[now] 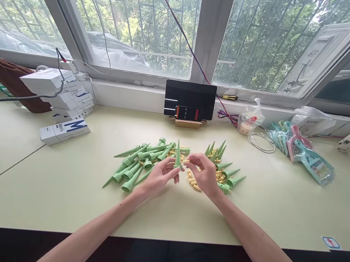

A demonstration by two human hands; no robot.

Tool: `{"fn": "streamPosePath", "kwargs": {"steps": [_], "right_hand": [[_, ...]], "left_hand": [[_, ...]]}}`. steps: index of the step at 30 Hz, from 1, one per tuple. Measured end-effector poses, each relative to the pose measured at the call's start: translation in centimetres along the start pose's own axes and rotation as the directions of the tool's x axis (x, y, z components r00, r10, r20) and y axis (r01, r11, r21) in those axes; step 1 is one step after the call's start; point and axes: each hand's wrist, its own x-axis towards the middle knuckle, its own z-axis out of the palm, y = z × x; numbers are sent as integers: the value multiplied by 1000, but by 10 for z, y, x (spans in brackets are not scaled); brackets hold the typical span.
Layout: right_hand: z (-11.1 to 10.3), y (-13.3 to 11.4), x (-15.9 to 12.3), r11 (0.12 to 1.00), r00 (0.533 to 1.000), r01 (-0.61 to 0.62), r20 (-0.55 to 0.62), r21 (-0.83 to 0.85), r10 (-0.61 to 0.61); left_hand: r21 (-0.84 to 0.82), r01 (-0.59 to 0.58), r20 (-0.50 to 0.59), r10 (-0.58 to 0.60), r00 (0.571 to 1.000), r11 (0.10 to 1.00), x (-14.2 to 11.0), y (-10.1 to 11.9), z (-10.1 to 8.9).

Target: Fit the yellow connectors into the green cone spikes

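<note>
My left hand is closed around the base of a green plastic watering spike, which stands point up. Close beside it, my right hand pinches what looks like a small yellow piece, mostly covered by the fingertips. To the left lies a heap of green spikes with wide ribbed caps, pointing various ways. Small yellow pieces are scattered under and around my right hand. Several more green spikes lie or stand to the right of it, among yellow pieces.
A phone showing a timer leans on a dark screen at the back. White boxes are at the left. Bagged cup, coiled cable and wrapped plastic tools lie at the right. The table's front edge is near my forearms.
</note>
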Motion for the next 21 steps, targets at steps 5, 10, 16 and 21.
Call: {"fn": "streamPosePath", "kwargs": {"steps": [5, 10, 16, 21], "right_hand": [[-5, 1, 1, 998, 999, 47, 15, -50, -46], [-16, -1, 1, 990, 994, 106, 14, -96, -105], [-25, -3, 6, 981, 982, 165, -80, -103, -173], [-27, 3, 8, 974, 984, 166, -42, -151, -174]], "left_hand": [[72, -52, 5, 52, 999, 996, -2, -5, 4], [243, -90, -6, 95, 996, 966, 0, 6, 12], [456, -255, 114, 228, 967, 853, 22, 19, 14], [416, -239, 95, 219, 971, 878, 28, 5, 14]]}}
